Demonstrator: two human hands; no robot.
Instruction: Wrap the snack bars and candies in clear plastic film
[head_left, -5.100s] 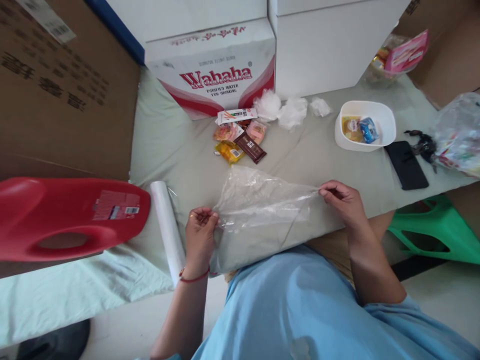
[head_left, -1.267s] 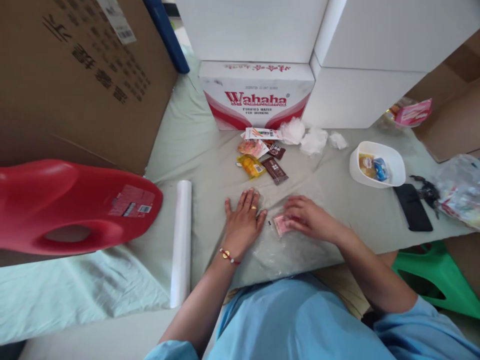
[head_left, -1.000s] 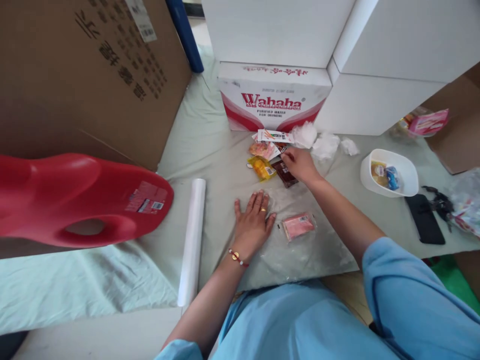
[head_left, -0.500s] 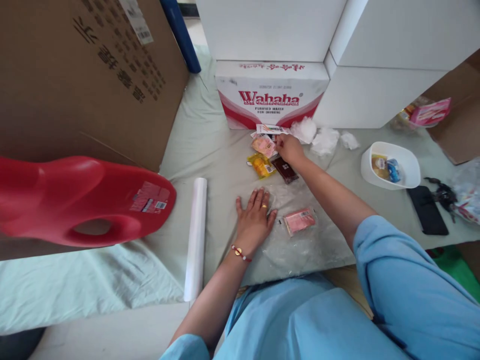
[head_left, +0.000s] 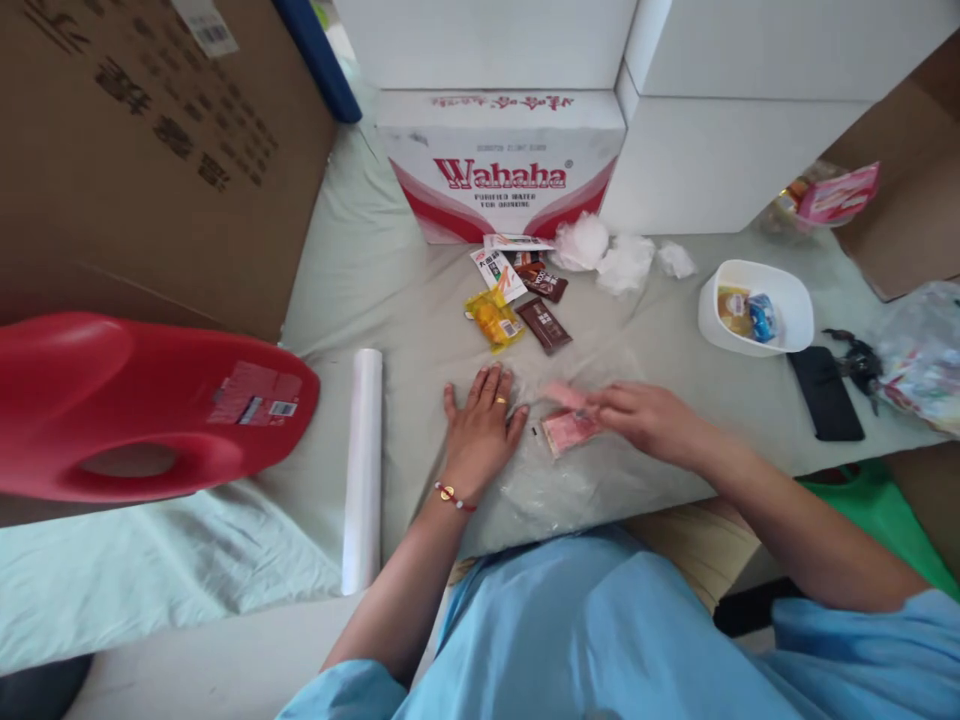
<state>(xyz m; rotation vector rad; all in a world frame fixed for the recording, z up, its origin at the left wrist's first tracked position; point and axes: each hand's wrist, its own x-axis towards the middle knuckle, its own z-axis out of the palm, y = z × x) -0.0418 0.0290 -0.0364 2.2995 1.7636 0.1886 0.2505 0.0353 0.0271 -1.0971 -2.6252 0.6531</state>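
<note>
My left hand (head_left: 480, 425) lies flat with fingers spread on the cloth, at the left edge of a clear plastic sheet or bag (head_left: 551, 490). In my right hand (head_left: 646, 418) is a small pink packet (head_left: 564, 395), pinched at the fingertips and blurred by motion. Just under it, a pink snack packet (head_left: 568, 432) rests on the clear plastic; whether the two touch, I cannot tell. Beyond my hands sit a yellow packet (head_left: 495, 320), a dark brown packet (head_left: 545, 326), another brown packet (head_left: 545, 283) and a white packet (head_left: 499, 274).
A Wahaha carton (head_left: 502, 185) stands behind the packets, with crumpled white plastic (head_left: 626, 262) before it. To the left are a plastic roll (head_left: 363, 470) and a red jug (head_left: 247, 410). A white tub (head_left: 796, 305) and black phone (head_left: 826, 395) lie right.
My right hand has come from the packet pile toward me with a pink packet, which uncovers white and brown packets there. My left hand stays flat. The whole view has shifted slightly.
</note>
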